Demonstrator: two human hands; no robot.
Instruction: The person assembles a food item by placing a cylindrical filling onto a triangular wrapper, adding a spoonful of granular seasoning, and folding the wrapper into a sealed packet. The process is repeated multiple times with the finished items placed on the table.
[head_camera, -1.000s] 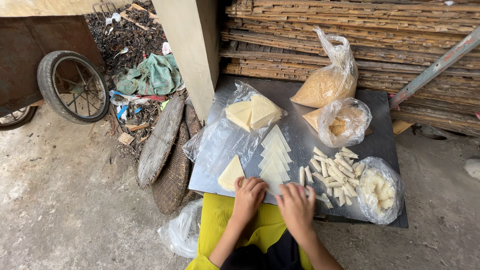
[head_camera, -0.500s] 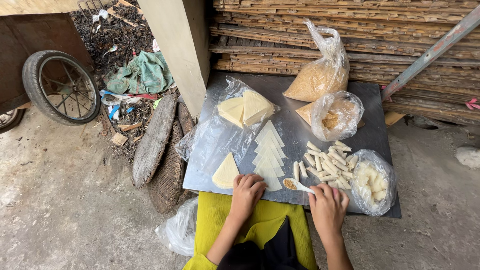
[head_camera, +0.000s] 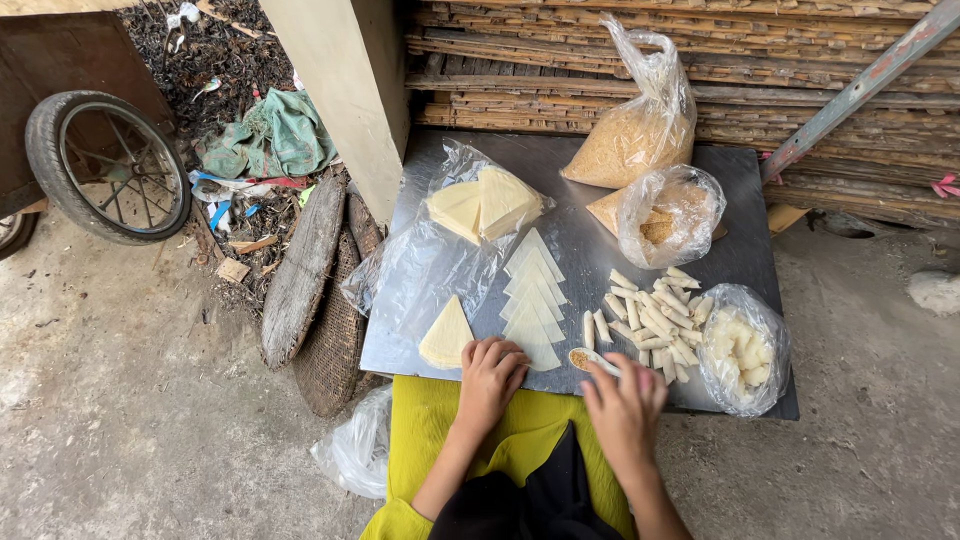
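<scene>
Head view: right hand (head_camera: 625, 405) grasps a filled spoon (head_camera: 590, 360), filling may spill; left hand (head_camera: 490, 380), seemingly released, presses the triangular wrapper (head_camera: 530, 335), risking a tear.

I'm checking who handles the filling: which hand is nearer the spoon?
Right. The right hand holds the spoon by its handle; the left hand rests beside it on the row of triangular wrappers.

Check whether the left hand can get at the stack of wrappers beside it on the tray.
Probably yes. The left hand rests on the lowest wrapper of the fanned row, and the stack lies just to its left with nothing between. The right hand holds a spoon on the other side.
</scene>
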